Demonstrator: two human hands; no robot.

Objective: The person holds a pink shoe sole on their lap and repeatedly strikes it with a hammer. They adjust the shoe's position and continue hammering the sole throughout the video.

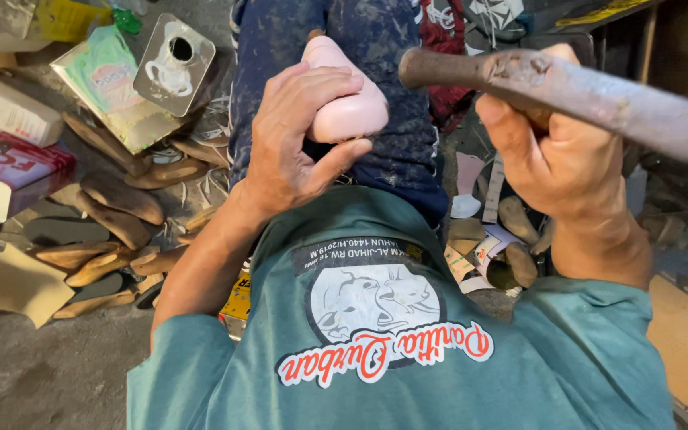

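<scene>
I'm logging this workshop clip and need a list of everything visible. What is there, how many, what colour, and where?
pink shoe last: one, pale pink, on the lap, gripped by the left hand
hammer: one, rusty brown metal, raised at upper right in the right hand
sole pieces: many, brown and tan, heaped on the floor at left
cardboard boxes: several, white and red, far left
metal can: one, silver, round opening on top, upper left
paper and sole scraps: several, pale and brown, floor at right
shirt: one, teal, printed, bottom centre
trousers: one, dark blue, stained, top centre
left hand: closed on the last
right hand: closed on the hammer
</scene>
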